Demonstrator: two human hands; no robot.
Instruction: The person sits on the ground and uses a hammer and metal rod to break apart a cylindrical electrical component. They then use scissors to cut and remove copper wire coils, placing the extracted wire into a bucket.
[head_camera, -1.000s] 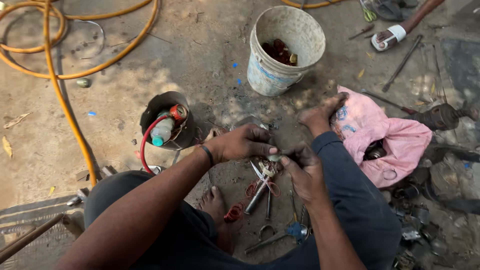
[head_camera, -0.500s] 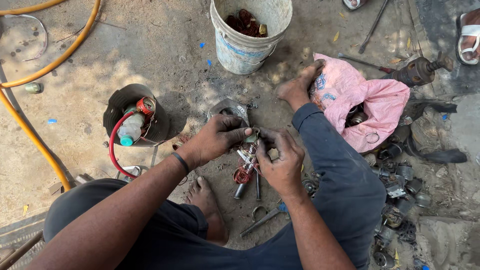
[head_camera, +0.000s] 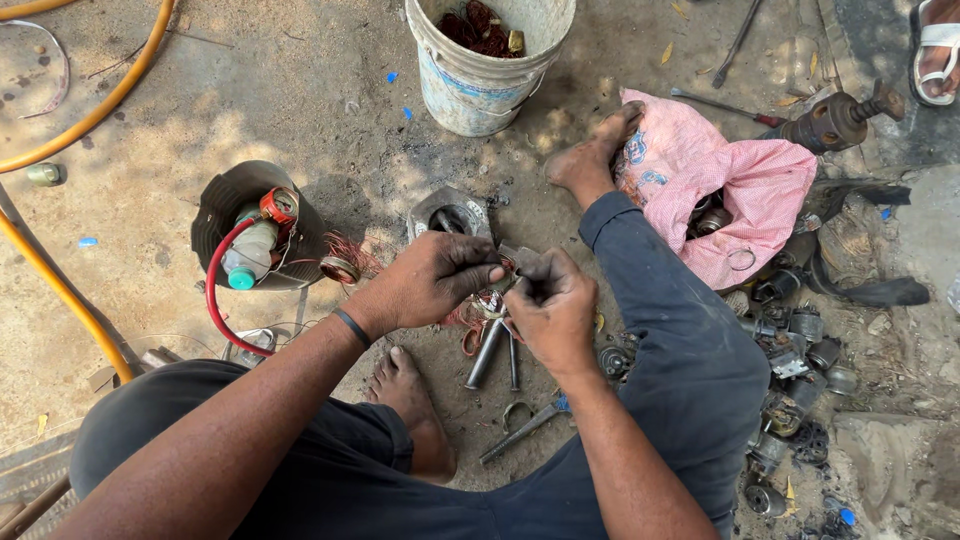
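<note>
Hands, left hand (head_camera: 430, 282) and right hand (head_camera: 552, 310), each clench a grip on the small metal part (head_camera: 500, 283) between them.

Your trousers (head_camera: 690, 370) are dark blue-grey, wristband (head_camera: 351, 327) black. The bucket (head_camera: 487, 75) is off-white w/ blue band — copper-red wire (head_camera: 478, 22) inside. Cloth bag (head_camera: 700, 170) pink checked, hose (head_camera: 90, 100) orange-yellow, thin tube (head_camera: 212, 290) red.
</note>
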